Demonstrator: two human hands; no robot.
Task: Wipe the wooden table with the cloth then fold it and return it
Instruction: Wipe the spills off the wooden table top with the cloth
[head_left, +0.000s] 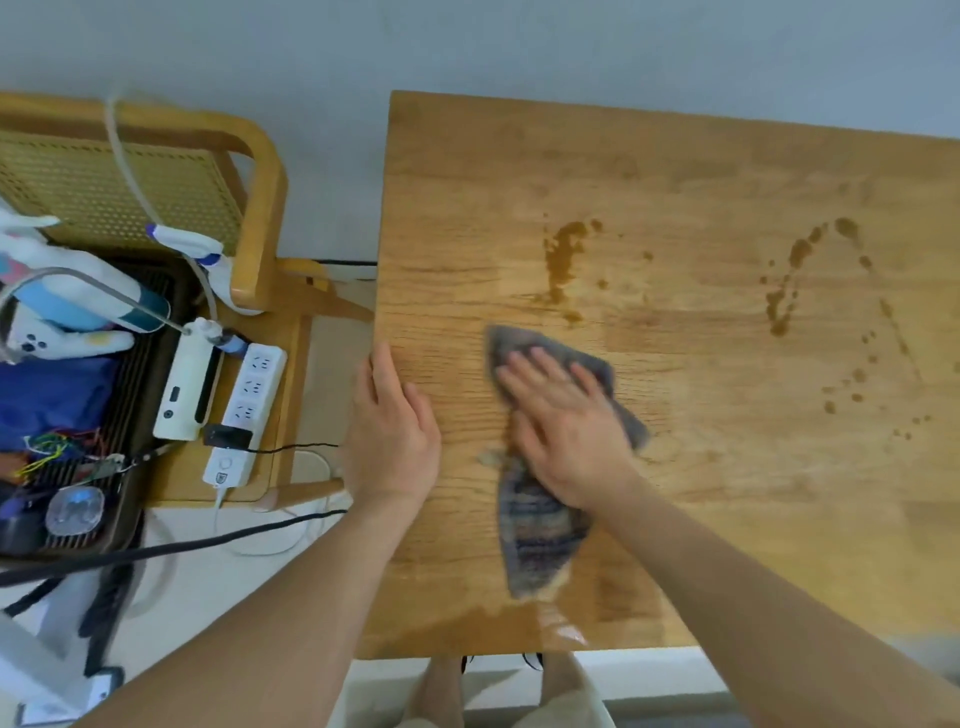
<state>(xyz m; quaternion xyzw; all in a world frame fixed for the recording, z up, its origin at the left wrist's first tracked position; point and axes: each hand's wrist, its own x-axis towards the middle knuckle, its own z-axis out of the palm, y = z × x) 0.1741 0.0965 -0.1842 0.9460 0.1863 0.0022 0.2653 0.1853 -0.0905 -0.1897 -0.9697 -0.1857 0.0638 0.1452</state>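
Crumpled grey striped cloth (535, 525) lies flattened on wooden table (701, 467).

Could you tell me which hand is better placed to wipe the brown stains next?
The right. The right hand lies flat on the cloth, with the nearest brown stain just beyond it; the left hand rests at the left edge of the table, touching no cloth.

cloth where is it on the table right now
In the head view the cloth lies on the near left part of the wooden table, pressed flat under the right hand, with the left hand resting at its left edge beside it.
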